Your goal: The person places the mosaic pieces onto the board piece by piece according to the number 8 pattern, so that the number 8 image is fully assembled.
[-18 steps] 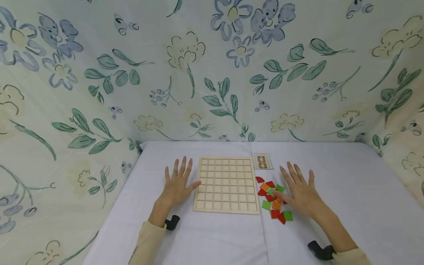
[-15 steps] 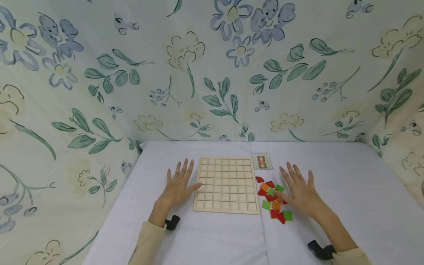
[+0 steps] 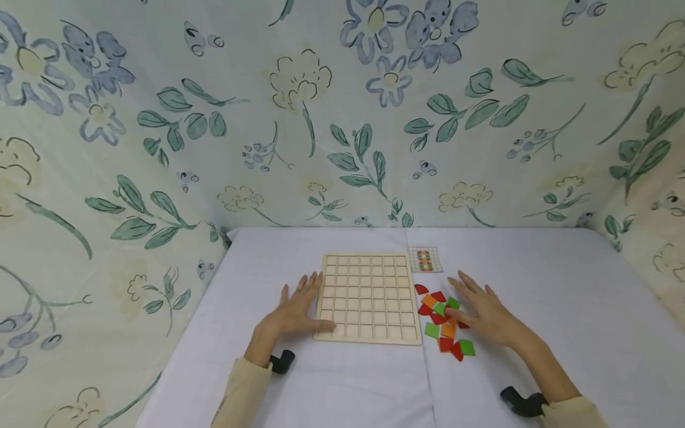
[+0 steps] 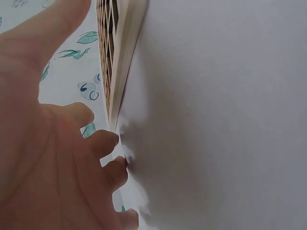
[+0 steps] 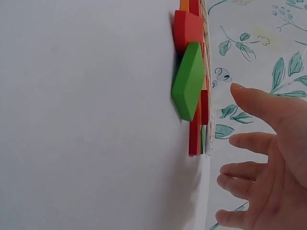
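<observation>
A square wooden grid board [image 3: 369, 342] lies on the table, its cells bare. At its left edge is my left hand [image 3: 291, 312], the thumb reaching over the lower left corner and the other fingers beside the frame; nothing is held. In the left wrist view this hand [image 4: 53, 143] has its fingers spread next to the board's side [image 4: 127, 48]. My right hand [image 3: 487, 315] hovers at the pile of coloured pieces [image 3: 448, 330], thumb above it. In the right wrist view that hand [image 5: 268, 163] holds nothing, apart from a green piece [image 5: 188, 86] and red ones.
A small pattern card [image 3: 425, 260] lies by the board's upper right corner. Black curved parts [image 3: 282, 361] stick out at both wrists. White cloth [image 3: 348, 386] covers the table, and a floral curtain [image 3: 321, 148] stands behind it.
My left hand has moved toward me and right, its thumb sliding down to the board's lower left corner. The right hand has dropped slightly, fingers closer together.
</observation>
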{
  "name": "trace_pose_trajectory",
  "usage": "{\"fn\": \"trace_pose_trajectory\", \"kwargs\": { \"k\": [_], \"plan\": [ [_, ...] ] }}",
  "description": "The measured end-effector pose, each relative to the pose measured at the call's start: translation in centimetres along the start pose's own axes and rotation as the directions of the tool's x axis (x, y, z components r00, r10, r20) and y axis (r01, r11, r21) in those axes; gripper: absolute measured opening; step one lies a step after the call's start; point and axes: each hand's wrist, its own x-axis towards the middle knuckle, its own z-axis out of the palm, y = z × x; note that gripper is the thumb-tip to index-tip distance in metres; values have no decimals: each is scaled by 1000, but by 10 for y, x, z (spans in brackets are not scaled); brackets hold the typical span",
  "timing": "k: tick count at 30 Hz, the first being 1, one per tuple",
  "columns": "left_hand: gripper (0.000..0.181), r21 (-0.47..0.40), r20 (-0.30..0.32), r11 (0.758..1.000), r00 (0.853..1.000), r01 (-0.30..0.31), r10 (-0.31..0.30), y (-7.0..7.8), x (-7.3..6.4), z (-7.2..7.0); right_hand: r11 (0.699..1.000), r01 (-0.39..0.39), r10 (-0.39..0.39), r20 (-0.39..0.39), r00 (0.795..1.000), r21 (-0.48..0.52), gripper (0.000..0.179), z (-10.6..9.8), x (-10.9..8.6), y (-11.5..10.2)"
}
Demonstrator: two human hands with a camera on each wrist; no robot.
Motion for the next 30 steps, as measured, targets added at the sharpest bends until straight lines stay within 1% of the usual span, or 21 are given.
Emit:
{"fn": "trace_pose_trajectory", "kwargs": {
  "k": [4,8,13,20,24,30],
  "plan": [
    [126,50,20,999,1000,-7,6,1,-1,2,999,25,-26,1,1000,26,71,3,0,-1],
    [128,82,23,997,1000,-12,10,2,-1,3,999,37,-36,-35,999,22,56,5,3,-4],
    [128,77,18,997,1000,-16,14,2,1,5,999,41,-40,-71,997,1,43,5,9,-5],
    [128,66,23,998,1000,-17,16,1,2,7,999,30,-31,-96,995,-18,32,6,19,-7],
    [128,65,25,998,999,-21,20,3,1,6,1000,8,-9,-98,995,-5,29,8,23,-3],
    [128,62,27,998,1000,-13,11,4,0,5,992,-79,85,-57,995,102,29,8,29,-1]
  ]
}}
